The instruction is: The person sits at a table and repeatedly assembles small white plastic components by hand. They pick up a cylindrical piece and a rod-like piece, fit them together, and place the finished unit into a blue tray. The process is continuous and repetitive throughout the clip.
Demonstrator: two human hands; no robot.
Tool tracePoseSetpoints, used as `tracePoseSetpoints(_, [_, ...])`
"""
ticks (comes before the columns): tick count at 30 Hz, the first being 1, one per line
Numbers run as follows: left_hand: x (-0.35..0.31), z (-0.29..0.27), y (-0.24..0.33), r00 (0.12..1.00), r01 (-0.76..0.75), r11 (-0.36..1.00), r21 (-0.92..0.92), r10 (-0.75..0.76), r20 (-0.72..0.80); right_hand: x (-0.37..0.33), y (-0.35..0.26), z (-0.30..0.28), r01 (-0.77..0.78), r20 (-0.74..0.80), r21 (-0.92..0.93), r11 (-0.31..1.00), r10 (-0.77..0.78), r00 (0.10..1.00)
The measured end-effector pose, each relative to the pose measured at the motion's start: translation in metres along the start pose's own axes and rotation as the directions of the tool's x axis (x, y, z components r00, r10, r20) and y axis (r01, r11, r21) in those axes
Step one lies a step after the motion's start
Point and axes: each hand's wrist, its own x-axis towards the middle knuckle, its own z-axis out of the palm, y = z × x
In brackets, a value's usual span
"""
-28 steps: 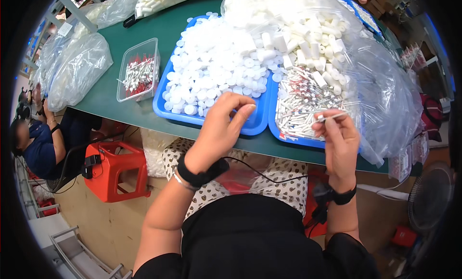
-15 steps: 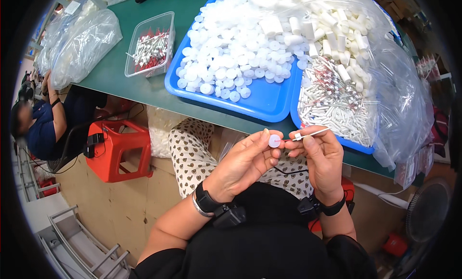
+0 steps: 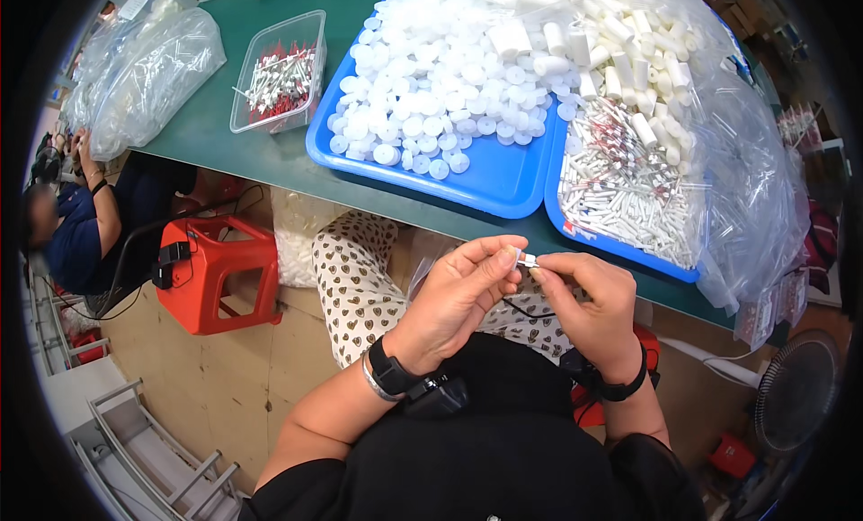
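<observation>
Above my lap, my left hand (image 3: 460,292) pinches a small white translucent disc (image 3: 516,257) edge-on between thumb and fingers. My right hand (image 3: 591,303) grips a thin white stick-like piece (image 3: 529,261) between thumb and forefinger. Its white end part shows between the two hands, against or very near the disc. Most of the stick is hidden by my right fingers. Beyond my hands, a blue tray (image 3: 511,187) holds a heap of similar white discs (image 3: 431,98). To its right, another blue tray (image 3: 620,260) carries thin white sticks (image 3: 620,206), some with red parts, and white cylinders (image 3: 643,76).
A clear plastic box (image 3: 301,119) of red and white pieces stands on the green table (image 3: 202,139). Clear plastic bags (image 3: 162,71) lie at the far left. A red stool (image 3: 220,278) and a seated person (image 3: 85,220) are left, a fan (image 3: 796,391) right.
My right hand has come in closer to my left, turning palm down over the stick. The red wire-like end seen before is now out of sight, and the disc has turned edge-on.
</observation>
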Motion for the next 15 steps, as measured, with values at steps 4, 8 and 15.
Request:
tracePoseSetpoints(4, [0.002,-0.002,-0.009,1.0,0.013,0.999,-0.044,-0.013,0.002,-0.003,0.004,0.004,0.117,0.0,-0.174,0.978,-0.119,0.993])
tracePoseSetpoints(8, [0.003,-0.005,-0.018,1.0,0.01,0.999,-0.045,-0.009,0.02,-0.008,0.002,0.007,-0.073,0.029,-0.021,0.997,0.074,0.997])
tracePoseSetpoints(15, [0.007,-0.006,-0.019,0.998,0.051,0.995,-0.091,-0.048,0.04,-0.004,0.007,0.011,0.066,-0.01,-0.081,0.995,-0.067,0.998])
